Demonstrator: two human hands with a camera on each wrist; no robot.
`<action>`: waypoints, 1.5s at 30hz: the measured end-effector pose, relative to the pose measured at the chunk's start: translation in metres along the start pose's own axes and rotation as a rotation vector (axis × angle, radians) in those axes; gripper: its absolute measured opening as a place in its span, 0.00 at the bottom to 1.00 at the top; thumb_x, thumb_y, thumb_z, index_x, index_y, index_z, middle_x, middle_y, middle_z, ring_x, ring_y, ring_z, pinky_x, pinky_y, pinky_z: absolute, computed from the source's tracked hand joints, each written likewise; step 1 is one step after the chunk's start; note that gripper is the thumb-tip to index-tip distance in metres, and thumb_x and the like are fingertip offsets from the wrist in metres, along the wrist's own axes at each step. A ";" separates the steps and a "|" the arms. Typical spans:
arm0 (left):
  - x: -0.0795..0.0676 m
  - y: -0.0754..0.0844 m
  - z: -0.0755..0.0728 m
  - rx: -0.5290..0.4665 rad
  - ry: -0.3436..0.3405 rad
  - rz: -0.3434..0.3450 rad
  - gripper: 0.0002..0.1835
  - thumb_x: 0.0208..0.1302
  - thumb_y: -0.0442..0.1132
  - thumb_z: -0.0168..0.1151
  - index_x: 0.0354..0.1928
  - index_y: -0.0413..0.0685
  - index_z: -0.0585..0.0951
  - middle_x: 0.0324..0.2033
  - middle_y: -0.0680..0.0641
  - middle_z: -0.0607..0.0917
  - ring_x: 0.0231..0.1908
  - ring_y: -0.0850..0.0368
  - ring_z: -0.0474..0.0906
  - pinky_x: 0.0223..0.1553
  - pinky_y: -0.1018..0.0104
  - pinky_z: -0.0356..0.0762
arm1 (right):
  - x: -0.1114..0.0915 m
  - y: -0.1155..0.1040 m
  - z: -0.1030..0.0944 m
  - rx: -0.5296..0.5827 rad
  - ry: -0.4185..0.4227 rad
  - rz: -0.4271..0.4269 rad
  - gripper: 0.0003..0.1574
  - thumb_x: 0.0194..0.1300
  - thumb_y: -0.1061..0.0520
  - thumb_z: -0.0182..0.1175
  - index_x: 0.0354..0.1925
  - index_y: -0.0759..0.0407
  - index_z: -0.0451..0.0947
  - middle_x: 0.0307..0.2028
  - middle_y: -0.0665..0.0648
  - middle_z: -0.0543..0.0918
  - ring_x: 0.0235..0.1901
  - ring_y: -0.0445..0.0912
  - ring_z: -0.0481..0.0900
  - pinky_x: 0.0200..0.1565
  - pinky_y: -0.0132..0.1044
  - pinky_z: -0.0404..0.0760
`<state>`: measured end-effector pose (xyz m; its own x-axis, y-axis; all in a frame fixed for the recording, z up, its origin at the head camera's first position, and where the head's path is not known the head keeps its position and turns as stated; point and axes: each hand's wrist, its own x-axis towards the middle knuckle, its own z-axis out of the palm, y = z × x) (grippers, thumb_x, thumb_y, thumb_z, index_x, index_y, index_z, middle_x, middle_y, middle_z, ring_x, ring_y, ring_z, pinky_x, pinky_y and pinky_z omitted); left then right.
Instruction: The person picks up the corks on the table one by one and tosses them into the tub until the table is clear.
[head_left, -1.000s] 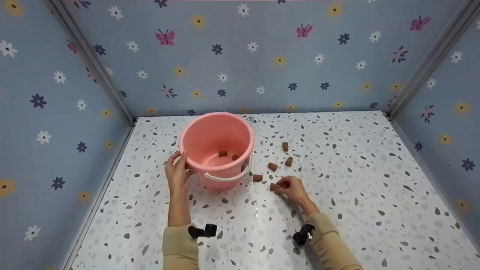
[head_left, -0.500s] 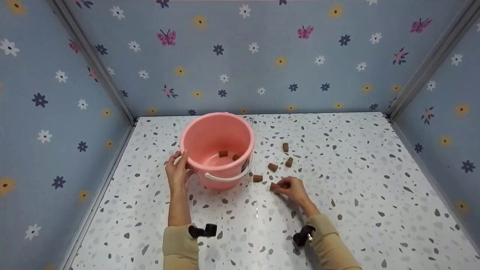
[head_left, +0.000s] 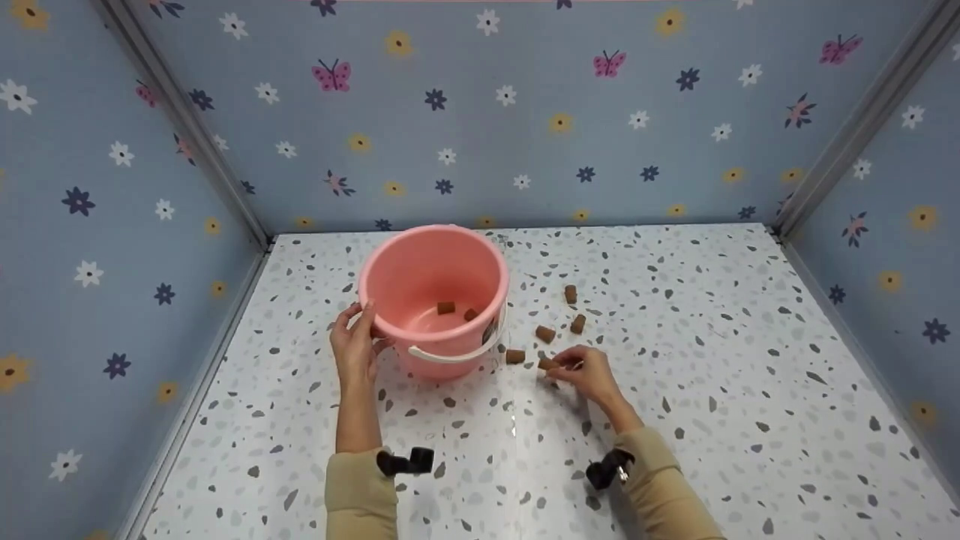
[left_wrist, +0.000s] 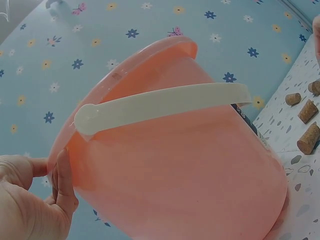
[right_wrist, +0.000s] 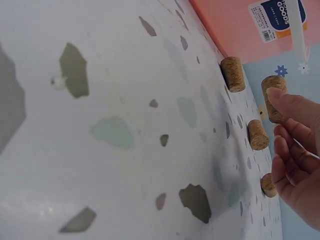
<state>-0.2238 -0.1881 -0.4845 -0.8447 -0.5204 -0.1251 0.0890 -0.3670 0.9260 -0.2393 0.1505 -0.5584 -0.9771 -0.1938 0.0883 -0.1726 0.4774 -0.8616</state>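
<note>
A pink bucket (head_left: 439, 352) with a white handle (head_left: 457, 356) stands on the speckled table. At its left rim my left hand (head_left: 354, 349) grips the edge, thumb over the rim and fingers beneath it in the left wrist view. My right hand (head_left: 591, 373) pinches a brown cork (right_wrist: 273, 98) between thumb and fingers, lifted just off the table, right of the bucket. Two corks lie inside the bucket, one (head_left: 446, 307) fully visible and the other (head_left: 471, 314) partly hidden by the rim.
Several loose corks lie right of the bucket, the nearest cork (head_left: 515, 356) close to its base and the farthest cork (head_left: 571, 294) toward the back. A flowered wall (head_left: 525, 112) closes off the back, with similar panels at both sides.
My right hand has raised its cork slightly from the table and tilted it. The left hand and bucket stay where they were.
</note>
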 end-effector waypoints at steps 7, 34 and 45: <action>-0.005 0.006 0.002 -0.034 -0.014 -0.010 0.22 0.57 0.44 0.60 0.48 0.38 0.68 0.25 0.46 0.80 0.15 0.62 0.72 0.14 0.73 0.73 | 0.001 -0.015 -0.003 0.006 -0.005 -0.060 0.12 0.44 0.58 0.70 0.29 0.62 0.80 0.26 0.53 0.80 0.25 0.43 0.76 0.27 0.30 0.76; -0.005 0.011 0.001 -0.023 -0.020 -0.053 0.24 0.57 0.43 0.60 0.50 0.37 0.66 0.26 0.45 0.80 0.16 0.60 0.74 0.16 0.68 0.76 | -0.001 -0.123 -0.028 0.186 -0.137 -0.186 0.12 0.48 0.65 0.66 0.33 0.71 0.78 0.29 0.63 0.80 0.27 0.50 0.76 0.29 0.30 0.77; 0.099 -0.101 -0.046 -0.011 -0.035 0.005 0.32 0.47 0.57 0.65 0.51 0.48 0.70 0.34 0.40 0.81 0.20 0.54 0.77 0.19 0.59 0.79 | 0.014 -0.158 -0.028 0.211 -0.172 -0.273 0.12 0.47 0.67 0.66 0.32 0.73 0.78 0.29 0.64 0.80 0.26 0.47 0.75 0.29 0.29 0.76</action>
<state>-0.2919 -0.2385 -0.6067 -0.8620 -0.4952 -0.1082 0.0983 -0.3728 0.9227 -0.2290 0.0967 -0.4070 -0.8604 -0.4387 0.2593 -0.3767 0.2049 -0.9034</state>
